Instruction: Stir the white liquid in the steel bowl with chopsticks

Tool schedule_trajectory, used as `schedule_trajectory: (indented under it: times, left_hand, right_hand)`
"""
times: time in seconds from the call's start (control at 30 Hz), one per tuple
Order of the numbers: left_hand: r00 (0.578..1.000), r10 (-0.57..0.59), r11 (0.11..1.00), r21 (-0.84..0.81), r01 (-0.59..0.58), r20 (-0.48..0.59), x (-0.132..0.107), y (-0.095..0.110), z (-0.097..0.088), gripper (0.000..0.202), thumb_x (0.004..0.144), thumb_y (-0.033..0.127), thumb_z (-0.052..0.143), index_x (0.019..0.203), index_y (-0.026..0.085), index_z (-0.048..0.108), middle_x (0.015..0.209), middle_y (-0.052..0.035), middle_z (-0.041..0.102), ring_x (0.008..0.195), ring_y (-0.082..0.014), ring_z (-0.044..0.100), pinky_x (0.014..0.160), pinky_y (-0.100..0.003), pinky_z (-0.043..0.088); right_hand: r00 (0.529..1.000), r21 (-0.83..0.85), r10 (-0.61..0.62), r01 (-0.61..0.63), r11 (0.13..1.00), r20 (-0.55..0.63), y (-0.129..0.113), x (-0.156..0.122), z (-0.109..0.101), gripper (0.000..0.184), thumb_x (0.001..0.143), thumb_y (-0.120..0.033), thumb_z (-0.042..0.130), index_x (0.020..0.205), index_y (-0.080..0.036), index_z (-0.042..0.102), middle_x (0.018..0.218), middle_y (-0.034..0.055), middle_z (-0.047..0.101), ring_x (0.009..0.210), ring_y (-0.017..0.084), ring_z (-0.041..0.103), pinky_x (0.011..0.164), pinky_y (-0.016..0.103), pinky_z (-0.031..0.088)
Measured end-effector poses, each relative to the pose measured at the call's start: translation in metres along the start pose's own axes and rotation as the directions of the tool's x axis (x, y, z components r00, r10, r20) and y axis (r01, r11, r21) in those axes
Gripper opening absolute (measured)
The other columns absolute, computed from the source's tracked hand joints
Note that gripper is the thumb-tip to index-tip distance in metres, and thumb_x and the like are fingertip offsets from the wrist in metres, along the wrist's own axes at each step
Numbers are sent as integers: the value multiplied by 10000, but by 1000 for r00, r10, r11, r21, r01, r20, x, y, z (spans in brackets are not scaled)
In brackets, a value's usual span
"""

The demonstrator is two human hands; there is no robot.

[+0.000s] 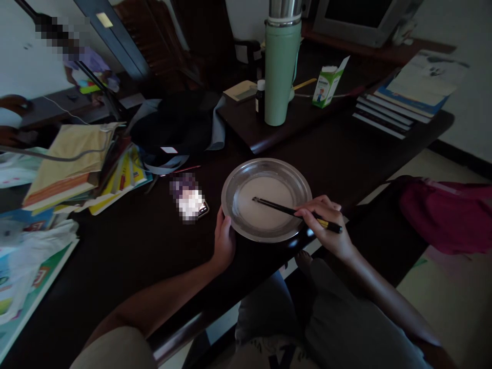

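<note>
A round metal plate (234, 180) lies on the dark wooden table (154, 241), filled with a pale, smooth white mixture. My left hand (223, 238) grips the plate's near left rim, thumb on the edge. My right hand (326, 223) is closed around a pair of dark chopsticks (282, 208) with a yellow band near the top. Their tips rest in the white mixture near the plate's middle.
A phone (189, 201) lies left of the plate. Behind stand a green thermos (282, 64), a small dark bottle (260, 97) and a small carton (327, 82). Books are stacked at the right back (400, 100) and left (73, 169). A red bag (446, 210) sits at right.
</note>
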State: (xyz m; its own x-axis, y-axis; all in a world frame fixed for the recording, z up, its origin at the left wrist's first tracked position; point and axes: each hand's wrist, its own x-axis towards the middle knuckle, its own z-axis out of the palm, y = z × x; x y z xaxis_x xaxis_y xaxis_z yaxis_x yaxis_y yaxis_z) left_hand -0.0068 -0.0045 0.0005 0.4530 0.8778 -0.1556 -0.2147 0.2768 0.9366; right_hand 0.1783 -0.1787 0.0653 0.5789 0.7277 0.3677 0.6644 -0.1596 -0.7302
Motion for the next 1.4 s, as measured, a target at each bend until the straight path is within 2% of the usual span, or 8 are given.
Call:
schedule_trajectory:
  times: [0.13,0.33,0.57,0.77,0.9,1.03,1.2,1.4]
  left_hand:
    - [1000,5,1000,8,-5,7,0,-1,-1,467,858,525,649,1263,293,648,1334,-61,687,1325,-277,586,1163,-460,426]
    - [1000,8,1000,8,-8,5,1,-4,-2,497,860,536,645,1290,288,642,1324,-71,693,1308,-282,599,1153,-480,434]
    - [1000,7,1000,-26,-7,10,0,-3,0,475,854,512,659,1272,288,651,1324,-68,695,1304,-272,604,1148,-461,444]
    - [1000,16,1000,18,-16,5,0,-2,-1,501,865,531,647,1301,284,640,1356,-70,676,1330,-276,586,1158,-459,436]
    - [1000,11,1000,17,-11,12,0,-1,-1,514,861,544,651,1304,284,638,1345,-73,682,1320,-284,592,1155,-471,439]
    - [1000,-3,1000,-3,3,-7,0,0,0,509,839,531,675,1284,284,652,1338,-70,687,1318,-290,593,1162,-477,431]
    - [1000,-9,1000,-11,9,17,0,0,-1,504,838,542,675,1274,292,652,1340,-64,687,1325,-290,588,1164,-478,429]
    - [1000,7,1000,-10,-7,7,0,-2,-1,493,853,534,652,1277,281,643,1340,-72,686,1341,-290,576,1166,-472,427]
  right_hand:
    - [996,-104,4,-13,995,-88,4,6,3,245,980,-361,576,835,-292,762,926,-5,812,892,238,659,883,467,360]
    - [979,-132,59,-86,988,-196,-1,-2,-26,263,964,-345,602,755,-283,750,794,5,772,851,239,658,877,453,388]
    - [988,50,142,-139,989,-66,-12,-14,-57,231,943,-331,645,742,-294,754,794,2,744,771,209,678,737,391,460]
    - [998,67,33,-37,997,62,-13,-11,-30,245,974,-362,597,798,-310,759,821,-5,778,824,225,668,798,425,442]
    - [1000,20,0,0,1000,15,-3,-1,-1,267,985,-387,566,814,-300,751,881,-7,803,858,231,660,834,449,421]
    - [998,-50,-3,0,999,-58,4,6,7,244,985,-358,572,837,-293,755,928,-7,812,881,235,659,872,463,382]
    - [987,-149,24,-47,988,-157,4,3,-12,232,970,-324,595,809,-287,758,877,-2,798,897,248,667,882,466,352]
    - [984,-44,88,-96,994,-154,-6,-7,-47,223,944,-319,639,755,-293,754,779,1,752,790,224,665,757,404,435]
